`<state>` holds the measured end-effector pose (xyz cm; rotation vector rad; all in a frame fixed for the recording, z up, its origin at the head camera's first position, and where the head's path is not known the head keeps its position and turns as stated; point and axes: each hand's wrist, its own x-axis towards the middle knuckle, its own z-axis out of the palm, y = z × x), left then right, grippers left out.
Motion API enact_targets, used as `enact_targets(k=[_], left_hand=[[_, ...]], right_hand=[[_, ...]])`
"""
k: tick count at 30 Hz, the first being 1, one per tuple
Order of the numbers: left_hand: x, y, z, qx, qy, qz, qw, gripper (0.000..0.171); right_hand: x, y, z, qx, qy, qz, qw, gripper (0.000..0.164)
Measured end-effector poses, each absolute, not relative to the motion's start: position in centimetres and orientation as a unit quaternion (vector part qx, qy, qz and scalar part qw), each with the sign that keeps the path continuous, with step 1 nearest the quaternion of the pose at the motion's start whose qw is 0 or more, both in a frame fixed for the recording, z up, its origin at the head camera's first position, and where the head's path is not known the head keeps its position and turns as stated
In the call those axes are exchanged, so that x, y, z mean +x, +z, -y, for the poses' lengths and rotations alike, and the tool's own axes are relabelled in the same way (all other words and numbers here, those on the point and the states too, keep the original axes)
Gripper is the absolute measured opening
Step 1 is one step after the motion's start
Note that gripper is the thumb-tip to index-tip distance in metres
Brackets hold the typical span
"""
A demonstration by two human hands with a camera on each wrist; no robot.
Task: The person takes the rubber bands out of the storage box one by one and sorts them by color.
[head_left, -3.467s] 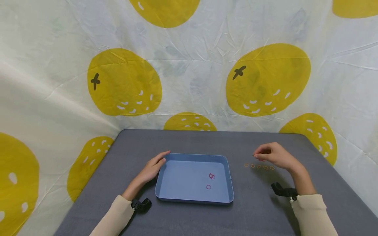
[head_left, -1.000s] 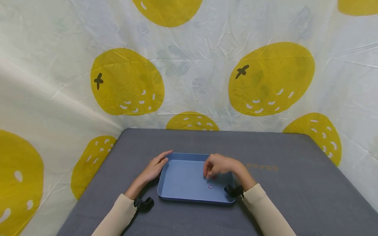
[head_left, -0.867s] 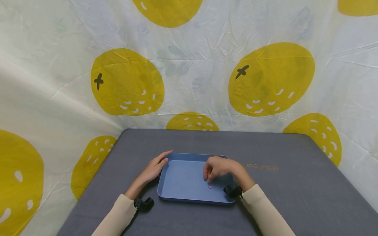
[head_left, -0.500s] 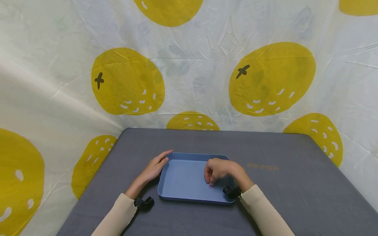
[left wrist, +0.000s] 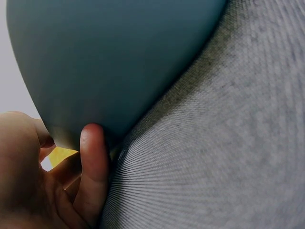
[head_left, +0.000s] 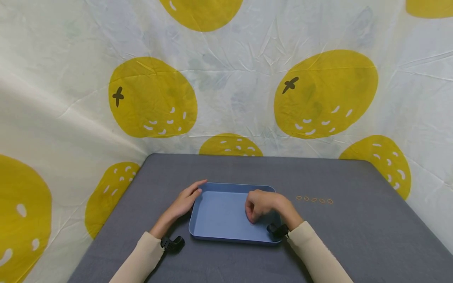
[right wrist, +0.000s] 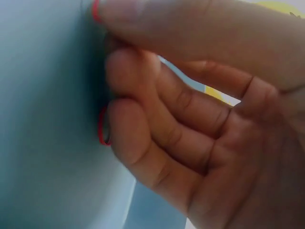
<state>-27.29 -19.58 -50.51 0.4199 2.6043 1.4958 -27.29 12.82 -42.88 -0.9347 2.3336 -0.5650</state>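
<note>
A shallow blue tray (head_left: 223, 220) lies on the grey table. My left hand (head_left: 184, 201) holds its left side near the far corner, thumb at the rim; in the left wrist view a finger (left wrist: 94, 157) presses the outer wall. My right hand (head_left: 261, 204) is down inside the tray with curled fingers. In the right wrist view a thin red rubber band (right wrist: 96, 10) is at the thumb tip, pinched there, its other side out of sight. A second red rubber band (right wrist: 103, 126) lies beside the little finger. The head view hides both under the hand.
Several thin orange rubber bands (head_left: 314, 200) lie in a row on the grey table (head_left: 354, 236), right of the tray. A white cloth with yellow fruit shapes (head_left: 233, 102) hangs behind the table. Black cameras (head_left: 172, 244) are worn on both wrists.
My right hand has moved from above the orange bands leftward into the tray, then slightly toward me and down onto a red rubber band. My left hand has stayed on the tray.
</note>
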Motion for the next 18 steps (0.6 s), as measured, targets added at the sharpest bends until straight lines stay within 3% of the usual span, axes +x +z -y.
enact_targets(k=[12,18], left_hand=[[-27.21,-50.31,19.60,0.137,0.496,-0.855,0.056,0.043],[-27.15,-50.35,19.53,0.134,0.494,-0.858,0.051,0.043]], right_hand=[[-27.87,-42.28,-13.32,-0.366,-0.261,-0.853,0.265,0.020],[-28.19,-42.26,-13.73,-0.357,-0.303,-0.843,0.263,0.012]])
